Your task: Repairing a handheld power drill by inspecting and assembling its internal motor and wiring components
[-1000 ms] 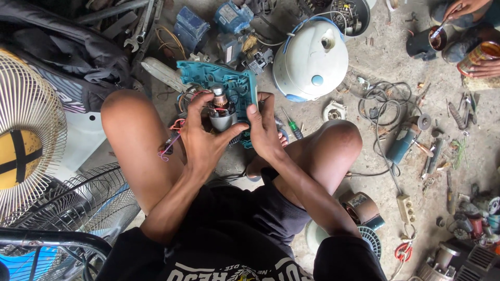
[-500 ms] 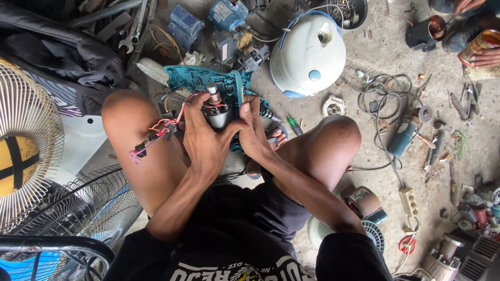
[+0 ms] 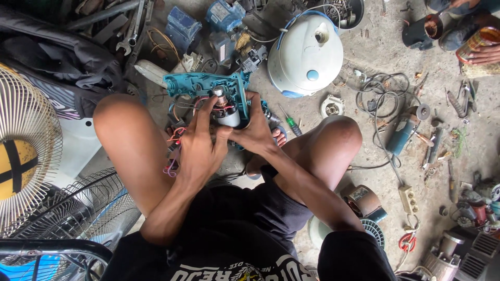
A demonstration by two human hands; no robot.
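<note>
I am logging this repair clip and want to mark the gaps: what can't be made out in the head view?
- Underside of the teal tool housing: hidden by the left hand and right hand.
- Small motor: lower end covered by the fingers.
- Red wires: where they end is too small to tell.
- Another person's hand: cut off by the right edge.
- Fan grille: cut off by the left edge.

Round metal tin with a red and yellow printed label: top right corner, on the concrete floor, under another person's hand. Partly cut off by the frame edge. No signs or screens in view.
</note>
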